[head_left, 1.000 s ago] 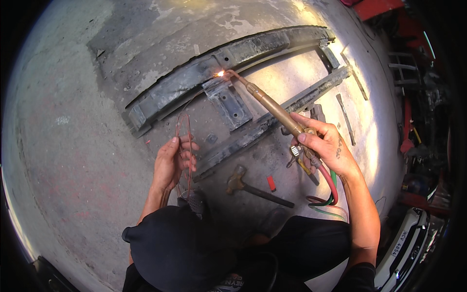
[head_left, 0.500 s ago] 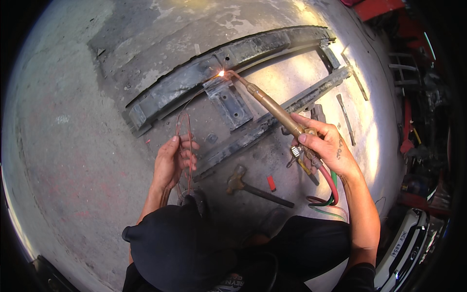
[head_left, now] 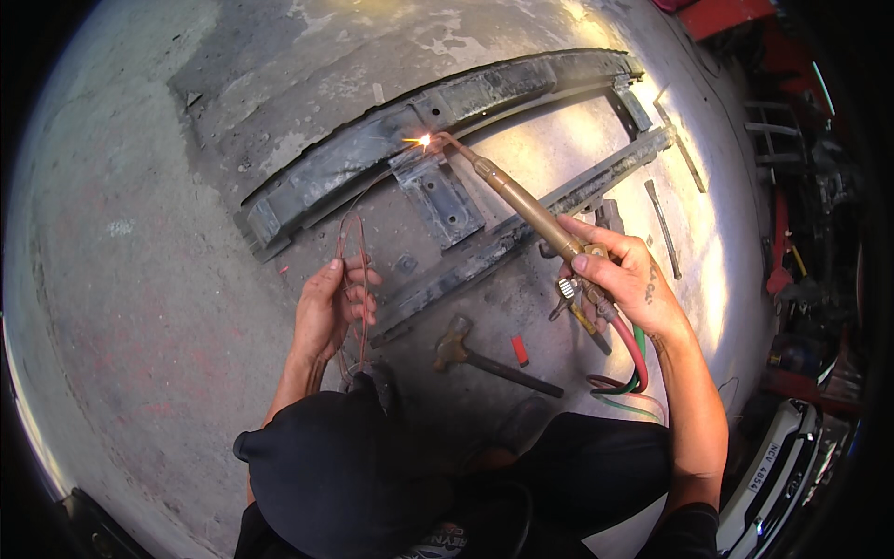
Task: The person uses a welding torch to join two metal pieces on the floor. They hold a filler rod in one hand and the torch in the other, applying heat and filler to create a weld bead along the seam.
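Observation:
A brass gas torch [head_left: 521, 203] slants up and left from my right hand [head_left: 626, 279], which is closed round its valve end. Red and green hoses [head_left: 637, 359] trail from it. At its bent tip a bright flame [head_left: 426, 141] burns where a bracket [head_left: 438, 200] meets the long curved metal beam [head_left: 345, 144]. My left hand [head_left: 337, 303] is closed on a looped coil of thin copper-coloured filler wire [head_left: 361, 247]. The wire's free end reaches up toward the beam by the flame; its very tip is lost in the glare.
A hammer [head_left: 494, 361] and a small red piece [head_left: 520, 351] lie on the concrete floor near me. A straight bar [head_left: 559, 203] of the frame crosses under the torch. To the right is a thin metal tool [head_left: 663, 228]; a white car front part [head_left: 773, 475] stands lower right.
Both hands hold nearly the same place. The glow at the torch tip has spread, with orange streaks now shooting left along the beam.

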The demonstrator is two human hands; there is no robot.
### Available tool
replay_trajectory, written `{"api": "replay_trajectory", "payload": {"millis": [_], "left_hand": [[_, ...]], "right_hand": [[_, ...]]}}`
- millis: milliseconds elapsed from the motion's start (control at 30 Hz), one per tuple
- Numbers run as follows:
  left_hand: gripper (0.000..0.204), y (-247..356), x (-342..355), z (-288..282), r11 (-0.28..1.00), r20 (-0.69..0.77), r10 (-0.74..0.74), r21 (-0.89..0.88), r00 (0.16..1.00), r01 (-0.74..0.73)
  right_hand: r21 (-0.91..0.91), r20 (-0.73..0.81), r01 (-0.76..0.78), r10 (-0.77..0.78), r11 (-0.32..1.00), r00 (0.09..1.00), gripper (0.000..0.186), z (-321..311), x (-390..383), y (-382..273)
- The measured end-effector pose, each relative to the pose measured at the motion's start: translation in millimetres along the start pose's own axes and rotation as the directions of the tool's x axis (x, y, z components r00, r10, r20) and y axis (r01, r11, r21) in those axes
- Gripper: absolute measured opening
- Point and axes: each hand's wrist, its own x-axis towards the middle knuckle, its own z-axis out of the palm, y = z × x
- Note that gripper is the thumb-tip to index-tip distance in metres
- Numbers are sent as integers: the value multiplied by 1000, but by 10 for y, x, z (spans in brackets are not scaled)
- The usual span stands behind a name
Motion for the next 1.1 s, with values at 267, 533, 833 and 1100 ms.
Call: {"api": "replay_trajectory", "payload": {"millis": [267, 533, 833, 1100], "left_hand": [[49, -1, 0, 15, 1000, -4, 0, -6, 1000, 0], [49, 9, -1, 18, 1000, -9, 0, -7, 1000, 0], [49, 2, 20, 25, 1000, 1, -4, -5, 1000, 4], [49, -12, 24, 2, 1000, 9, 0, -4, 1000, 0]], "right_hand": [[-9, -16, 49, -49, 999, 999, 58, 13, 13, 65], [-45, -12, 31, -31, 999, 999, 56, -1, 8, 45], [-67, -19, 14, -15, 998, 1000, 55, -3, -2, 30], [-54, -19, 11, -12, 998, 1000, 55, 3, 11, 48]]}}
